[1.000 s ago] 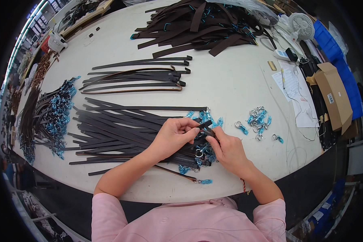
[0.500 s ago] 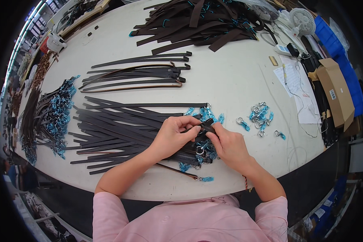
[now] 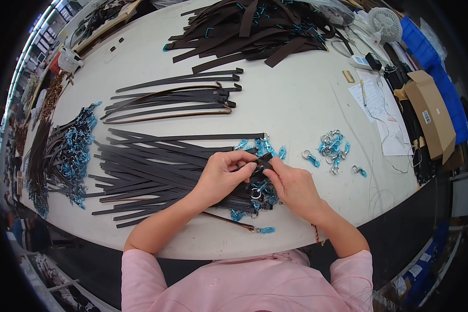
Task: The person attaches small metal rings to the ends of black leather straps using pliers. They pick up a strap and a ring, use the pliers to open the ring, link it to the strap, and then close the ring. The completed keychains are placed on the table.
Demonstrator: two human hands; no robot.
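Over the right end of a pile of dark straps (image 3: 156, 161), both my hands are closed on the end of one dark strap (image 3: 265, 159). My left hand (image 3: 224, 170) pinches it between thumb and fingertips. Opposite, my right hand (image 3: 295, 188) grips the strap's end with thumb and forefinger, and the strap looks folded there. My fingers hide part of the fold. Metal rings with blue plastic wrapping (image 3: 265, 193) show under my hands, at the ends of the piled straps. One strap (image 3: 229, 221) with a wrapped ring lies nearest me.
Loose blue-wrapped metal rings (image 3: 332, 148) lie to the right. Beyond the pile are several straps with bent ends (image 3: 182, 96); wide dark strips (image 3: 255, 36) are heaped at the back. A wrapped bundle (image 3: 75, 151) sits left. Papers (image 3: 390, 119), a carton (image 3: 426, 114) and a fan (image 3: 386, 23) stand right.
The whole view has shifted slightly. My hands keep their grip on the strap end, with only small finger movement; the piles and loose rings look unchanged.
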